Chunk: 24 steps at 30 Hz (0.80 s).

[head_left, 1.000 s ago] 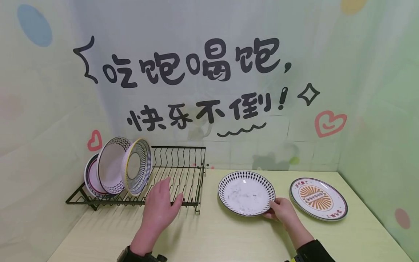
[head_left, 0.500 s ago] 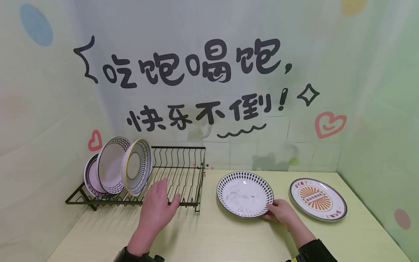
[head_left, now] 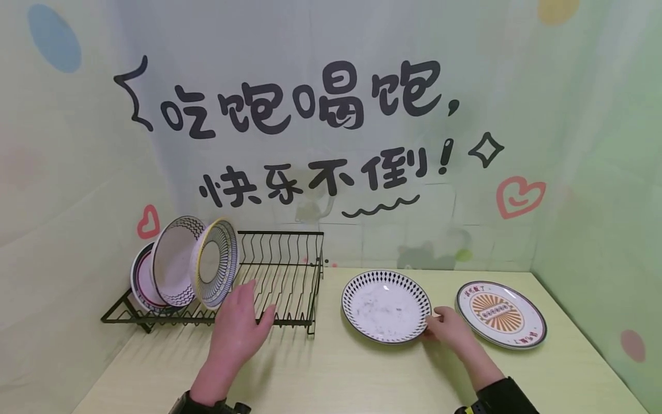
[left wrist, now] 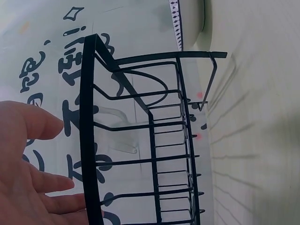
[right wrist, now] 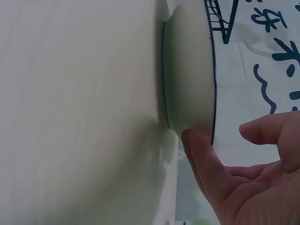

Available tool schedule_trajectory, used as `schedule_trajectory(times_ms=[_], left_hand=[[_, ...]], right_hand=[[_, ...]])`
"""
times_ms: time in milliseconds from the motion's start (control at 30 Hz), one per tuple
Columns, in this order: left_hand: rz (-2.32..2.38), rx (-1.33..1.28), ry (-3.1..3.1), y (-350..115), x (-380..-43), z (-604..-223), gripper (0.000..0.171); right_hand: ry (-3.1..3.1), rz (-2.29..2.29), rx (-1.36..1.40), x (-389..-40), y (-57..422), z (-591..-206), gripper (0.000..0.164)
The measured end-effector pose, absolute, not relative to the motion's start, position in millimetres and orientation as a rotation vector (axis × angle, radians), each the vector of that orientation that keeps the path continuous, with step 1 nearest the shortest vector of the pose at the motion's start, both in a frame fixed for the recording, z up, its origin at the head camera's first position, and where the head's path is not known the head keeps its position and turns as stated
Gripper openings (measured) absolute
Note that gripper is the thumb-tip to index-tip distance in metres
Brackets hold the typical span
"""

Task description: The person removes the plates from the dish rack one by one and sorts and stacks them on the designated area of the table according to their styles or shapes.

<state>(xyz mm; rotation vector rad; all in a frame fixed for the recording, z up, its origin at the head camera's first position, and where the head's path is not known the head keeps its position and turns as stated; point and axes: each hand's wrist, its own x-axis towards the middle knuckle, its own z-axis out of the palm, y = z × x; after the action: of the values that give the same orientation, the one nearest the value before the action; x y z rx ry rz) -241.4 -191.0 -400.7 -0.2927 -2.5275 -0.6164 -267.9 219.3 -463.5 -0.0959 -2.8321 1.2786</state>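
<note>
A white plate with a black diamond rim [head_left: 386, 307] rests on the table, right of the black dish rack [head_left: 279, 276]. My right hand [head_left: 449, 329] is at the plate's right edge. In the right wrist view its thumb [right wrist: 265, 130] stands apart from the rim, while the fingers [right wrist: 201, 154] touch the plate's outer side from below. My left hand [head_left: 239, 322] is before the rack's front bar, fingers extended and thumb spread, holding nothing. The left wrist view shows its fingertips [left wrist: 65, 182] right by the black bar.
Three patterned dishes stand on edge in the rack's left part, the nearest a yellow-rimmed bowl [head_left: 216, 264]. Plates with an orange sunburst [head_left: 500, 314] lie stacked at the right. A printed curtain [head_left: 310, 34] hangs behind the table [head_left: 351, 379].
The diamond-rim plate has shifted slightly left. My right thumb has lifted off its rim, where it pinched before. My left hand has drifted a little left along the rack.
</note>
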Motion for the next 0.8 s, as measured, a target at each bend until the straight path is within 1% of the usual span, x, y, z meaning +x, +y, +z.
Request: schedule_trajectory(times_ms=[233,467,800], left_hand=[[-0.607,-0.280,-2.544,-195.9,-241.9,-399.8,0.063],[-0.616,-0.271,-2.531,-201.4,-242.8,-397.0,0.063],[-0.620,-0.235,-2.499,-211.0,-240.6,-391.9,0.063]], right_hand=[[-2.783,1.343,-0.103,-261.3,222.5,-449.8,0.055],[-2.788,1.103,-0.078,-254.0,227.7,-445.0,0.053],[-2.712,0.896,0.096,-243.6,228.7,-438.4,0.050]])
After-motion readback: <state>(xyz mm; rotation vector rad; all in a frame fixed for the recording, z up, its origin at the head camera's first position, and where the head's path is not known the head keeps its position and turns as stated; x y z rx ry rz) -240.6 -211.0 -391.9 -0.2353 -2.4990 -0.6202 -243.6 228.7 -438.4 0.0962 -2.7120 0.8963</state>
